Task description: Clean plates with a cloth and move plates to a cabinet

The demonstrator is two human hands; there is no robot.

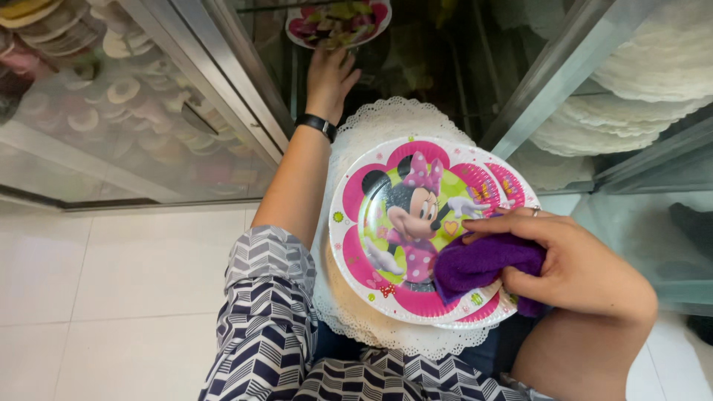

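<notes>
Here we note two hands at work over a lap. Our right hand (575, 271) is closed around a bunched purple cloth (483, 267), fingers curled over the top, pressing it against the lower right of a pink cartoon-print paper plate (405, 223). That plate tops a small stack: a second plate of the same print (512, 186) peeks out at the right edge, and beneath them lie white lace-edged doilies (386, 122), all resting on the lap above the patterned garment (267, 327).

Our left hand (330, 74), a black wristband (316, 125) on the wrist, reaches forward into the glass cabinet (245, 111), fingertips touching the near rim of another printed plate (338, 22) on the shelf; fingers look spread rather than clenched, and we cannot tell whether they grip it.

Judgement on handling: the plates look light, thin and glossy, so likely to slide over one another and to bend if pinched at one point. Taking them by the rim, thumb above and fingers below, seems safest. The doilies appear flimsy and prone to tearing. The cloth is soft and gathers easily.

Stacks of pale plates (646, 67) sit behind the right pane; white tiled floor (111, 282) on the left.
</notes>
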